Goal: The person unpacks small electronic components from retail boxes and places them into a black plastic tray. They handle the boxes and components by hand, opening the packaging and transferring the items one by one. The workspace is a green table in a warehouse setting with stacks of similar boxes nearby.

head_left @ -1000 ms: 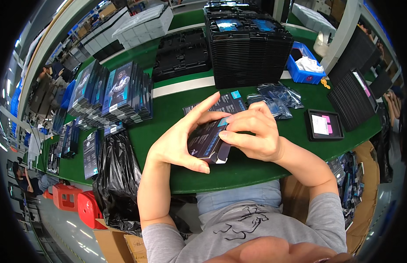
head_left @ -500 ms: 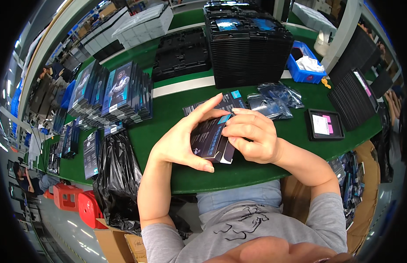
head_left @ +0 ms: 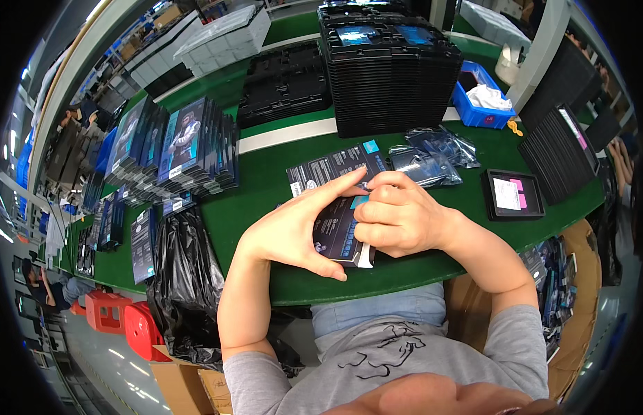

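While a dark printed box (head_left: 334, 238) is held over the near part of the green table (head_left: 467, 200), its ends are spanned by the left hand (head_left: 287, 232), whose thumb and fingers are spread wide around it, probably so that it is kept steady. Its right side is touched by the right hand (head_left: 401, 216), with fingers folded narrow; whether something is pinched cannot be told, because the fingertips are hidden. Just beyond, a flat printed package (head_left: 321, 168) is laid left of silvery bags (head_left: 432, 166), seemingly for easy reach. Farther, black trays (head_left: 394, 97) are stacked, perhaps to save space.
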{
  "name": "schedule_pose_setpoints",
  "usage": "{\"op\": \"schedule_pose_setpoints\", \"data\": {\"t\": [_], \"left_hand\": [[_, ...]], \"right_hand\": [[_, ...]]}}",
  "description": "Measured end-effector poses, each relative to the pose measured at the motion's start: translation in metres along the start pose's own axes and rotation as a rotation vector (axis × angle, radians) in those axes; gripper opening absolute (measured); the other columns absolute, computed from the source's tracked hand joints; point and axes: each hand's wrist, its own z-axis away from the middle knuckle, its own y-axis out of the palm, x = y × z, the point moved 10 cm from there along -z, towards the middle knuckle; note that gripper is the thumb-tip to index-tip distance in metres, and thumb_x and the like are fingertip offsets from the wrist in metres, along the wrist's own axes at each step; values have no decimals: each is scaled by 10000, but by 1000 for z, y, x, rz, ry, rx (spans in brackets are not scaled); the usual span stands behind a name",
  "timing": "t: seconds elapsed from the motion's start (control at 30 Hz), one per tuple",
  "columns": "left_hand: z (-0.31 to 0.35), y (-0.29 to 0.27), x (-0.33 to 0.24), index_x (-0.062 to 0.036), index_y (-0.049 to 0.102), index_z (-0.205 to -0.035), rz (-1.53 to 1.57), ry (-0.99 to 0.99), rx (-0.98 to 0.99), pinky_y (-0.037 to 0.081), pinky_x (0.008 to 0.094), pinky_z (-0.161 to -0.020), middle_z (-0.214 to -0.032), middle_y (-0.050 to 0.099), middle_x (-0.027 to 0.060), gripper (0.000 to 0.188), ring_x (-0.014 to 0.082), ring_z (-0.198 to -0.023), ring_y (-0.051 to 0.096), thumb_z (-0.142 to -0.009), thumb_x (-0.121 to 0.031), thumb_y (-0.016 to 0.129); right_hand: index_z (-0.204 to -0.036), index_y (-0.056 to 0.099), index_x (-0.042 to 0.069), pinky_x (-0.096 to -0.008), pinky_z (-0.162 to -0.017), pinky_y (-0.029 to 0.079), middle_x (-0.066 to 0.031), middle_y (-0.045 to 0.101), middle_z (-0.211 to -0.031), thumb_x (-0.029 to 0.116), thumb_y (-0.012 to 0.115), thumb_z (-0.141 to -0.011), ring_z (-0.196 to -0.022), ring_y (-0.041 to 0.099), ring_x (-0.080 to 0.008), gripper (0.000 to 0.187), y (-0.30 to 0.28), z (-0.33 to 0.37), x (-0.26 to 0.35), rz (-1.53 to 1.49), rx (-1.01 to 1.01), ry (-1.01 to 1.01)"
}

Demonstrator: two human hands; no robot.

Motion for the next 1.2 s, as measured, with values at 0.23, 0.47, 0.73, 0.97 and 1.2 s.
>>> {"op": "schedule_pose_setpoints", "data": {"t": [0.23, 0.47, 0.73, 0.97, 1.2], "left_hand": [[11, -29, -2, -66, 289, -1582, -90, 3, -135, 362, 432, -1121, -1407, 521, 191, 1304, 336, -1305, 506, -504, -357, 964], [2, -31, -20, -93, 443, -1491, -863, -25, -393, 364, 453, -1050, -1364, 535, 135, 1161, 329, -1238, 516, -452, -283, 923], [-3, -17, -25, -110, 467, -1467, -1021, 34, -429, 372, 467, -1019, -1380, 529, 111, 1098, 308, -1217, 536, -473, -268, 905], [-4, -12, -32, -129, 490, -1440, -1038, 140, -453, 377, 482, -1013, -1415, 525, 116, 1069, 328, -1225, 537, -469, -287, 908], [-7, -5, -30, -131, 524, -1406, -1008, 130, -398, 384, 493, -1023, -1410, 537, 116, 1029, 330, -1228, 537, -465, -294, 907]], "right_hand": [[-863, 648, 119, -397, -774, 426, -31, 528, -871, 405, 793, -733, -797, 526, -245, 346, -14, -1, -26, -148, 25, 198], [-934, 688, 94, -373, -793, 410, -55, 567, -889, 181, 745, -846, -843, 538, -256, 136, 18, 25, -62, -322, 4, 609], [-825, 586, 56, -392, -695, 467, -59, 520, -856, 121, 757, -819, -766, 553, -241, 183, 23, 46, -84, -190, -26, 794], [-887, 602, 59, -337, -618, 468, -36, 542, -853, 158, 742, -862, -689, 539, -163, 173, 27, 57, -92, -324, -14, 986], [-872, 607, 45, -315, -619, 460, -39, 571, -766, 223, 729, -857, -665, 530, -122, 217, 54, 87, -104, -612, 46, 1203]]}}
